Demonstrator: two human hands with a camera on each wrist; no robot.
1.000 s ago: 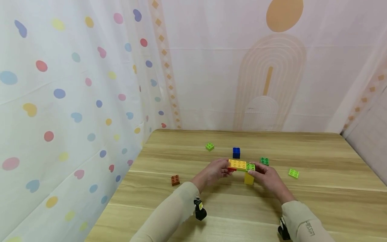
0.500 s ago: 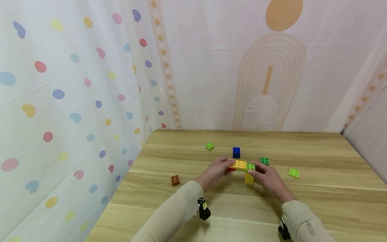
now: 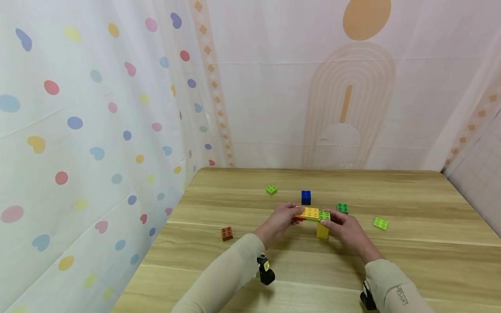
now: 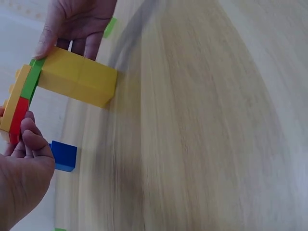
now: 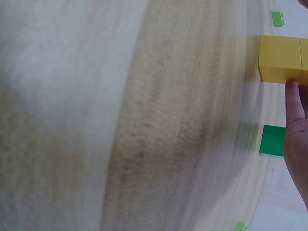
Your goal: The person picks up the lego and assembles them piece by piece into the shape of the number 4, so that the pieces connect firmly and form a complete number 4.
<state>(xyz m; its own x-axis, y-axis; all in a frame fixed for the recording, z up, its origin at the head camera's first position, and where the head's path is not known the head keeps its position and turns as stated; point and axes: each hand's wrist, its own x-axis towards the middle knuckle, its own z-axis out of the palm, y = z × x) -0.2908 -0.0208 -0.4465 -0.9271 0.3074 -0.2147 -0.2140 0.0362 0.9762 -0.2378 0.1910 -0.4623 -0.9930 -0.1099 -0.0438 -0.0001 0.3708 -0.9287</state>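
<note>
A small brick build (image 3: 313,214) stands mid-table: a yellow plate on top, a green plate (image 3: 324,215) at its right end, a red brick (image 3: 299,219) under its left end, and a yellow column (image 3: 322,231) beneath. My left hand (image 3: 293,214) pinches the left end at the red brick (image 4: 17,113). My right hand (image 3: 328,222) holds the right end by the green plate. In the left wrist view the yellow column (image 4: 77,82) stands on the wood, with the right hand's fingers (image 4: 79,29) behind it. A right fingertip (image 5: 294,98) touches the column (image 5: 281,60).
Loose bricks lie around on the wooden table (image 3: 411,261): light green (image 3: 271,189), blue (image 3: 305,197), dark green (image 3: 342,208), light green (image 3: 380,223) and brown (image 3: 226,233). Printed curtains hang close on the left and at the back.
My left hand's fingers have crept a little further over the build's left end. The build and my right hand stay where they were.
</note>
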